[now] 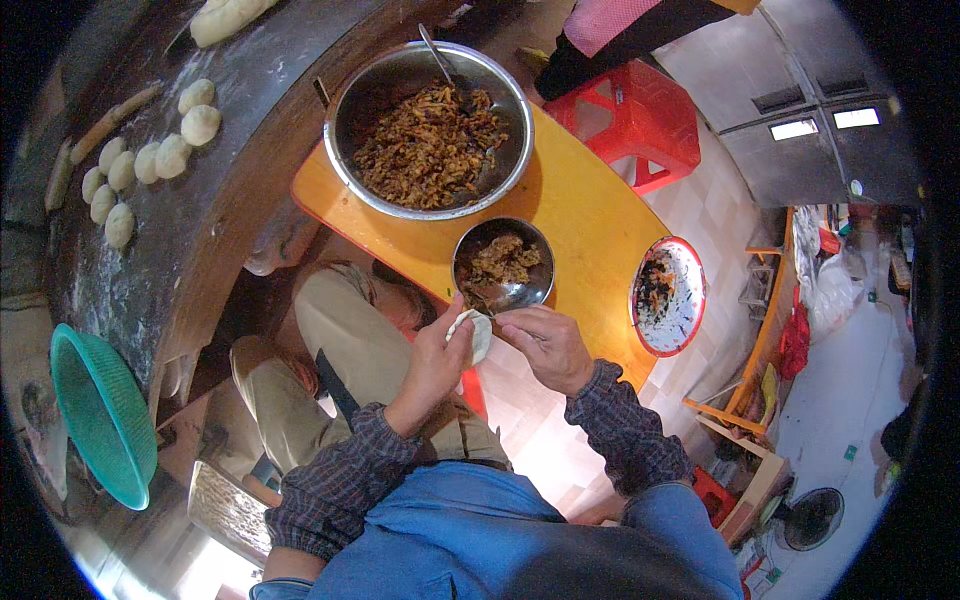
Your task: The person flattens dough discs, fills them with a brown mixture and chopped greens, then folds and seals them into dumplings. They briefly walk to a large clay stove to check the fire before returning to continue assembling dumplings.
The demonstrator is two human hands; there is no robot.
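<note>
My left hand (433, 361) holds a round dough wrapper (478, 335) near its edge, thumb on top. My right hand (549, 343) grips the handle of a thin metal utensil, which reaches from the fingers toward the rim of a small steel bowl (546, 289). Brown minced filling (506, 259) lies in that bowl, just beyond both hands. Behind it stands a large steel basin (341, 154) of chopped brown filling (431, 150), a metal spoon (436, 52) leaning in it. How much filling is on the wrapper cannot be told.
Both bowls stand on a yellow wooden table (592, 225). An enamel plate (686, 319) with dark scraps is at its right edge. Several dough balls (172, 156) and a rolling pin (112, 124) lie on the floured worktop (247, 82) at left, above a green basket (105, 420). A red stool (637, 120) stands beyond.
</note>
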